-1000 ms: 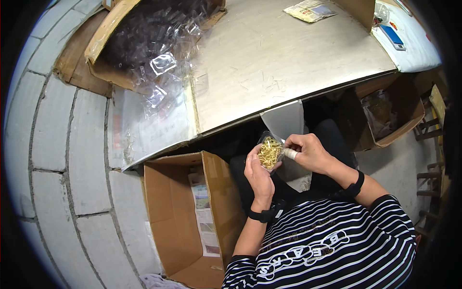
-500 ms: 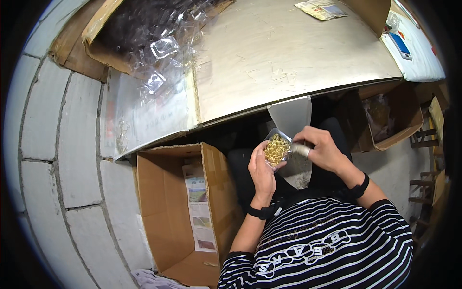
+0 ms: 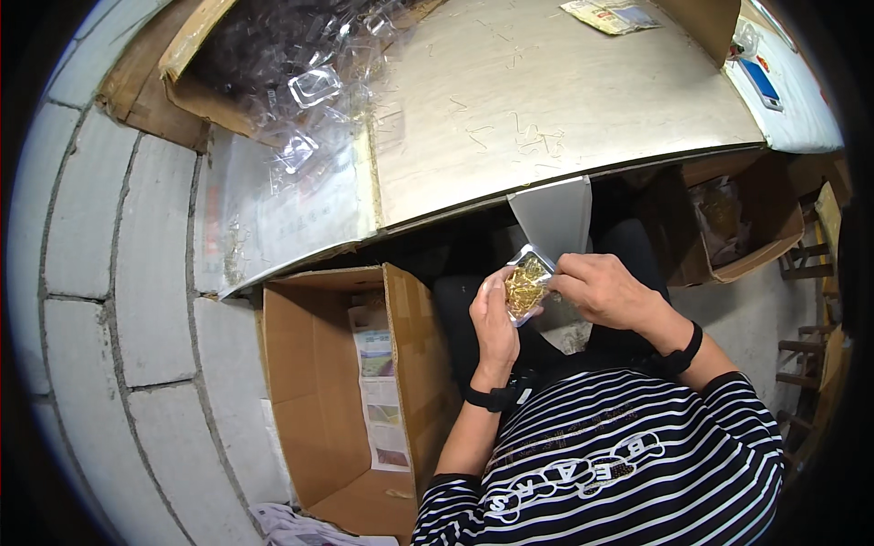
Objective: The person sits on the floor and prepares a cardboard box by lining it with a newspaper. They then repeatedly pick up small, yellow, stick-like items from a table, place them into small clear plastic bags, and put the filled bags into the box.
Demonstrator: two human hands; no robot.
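Observation:
A small clear plastic box [image 3: 526, 309] filled with thin gold-coloured wire pieces [image 3: 524, 286] is held above my lap, in front of the table's near edge. My left hand [image 3: 494, 318] wraps round its left side, thumb along the rim. My right hand [image 3: 596, 288] is closed at the right rim, fingers bent and pressed against it. The right fingertips are partly hidden, so anything small between them does not show. The box is tilted, and a shiny reflection lies across its plastic.
Clear plastic boxes [image 3: 315, 86] lie heaped at the table's far left, beside a cardboard flap. Loose wire pieces are scattered on the pale tabletop [image 3: 437, 173]. An open carton [image 3: 319, 400] stands at my left, another [image 3: 751, 246] at right. A blue-screened device [image 3: 760, 84] rests far right.
My right hand has moved in against the right rim of the box; its fingers were raised and blurred beside it before. The box has tilted slightly in my left hand.

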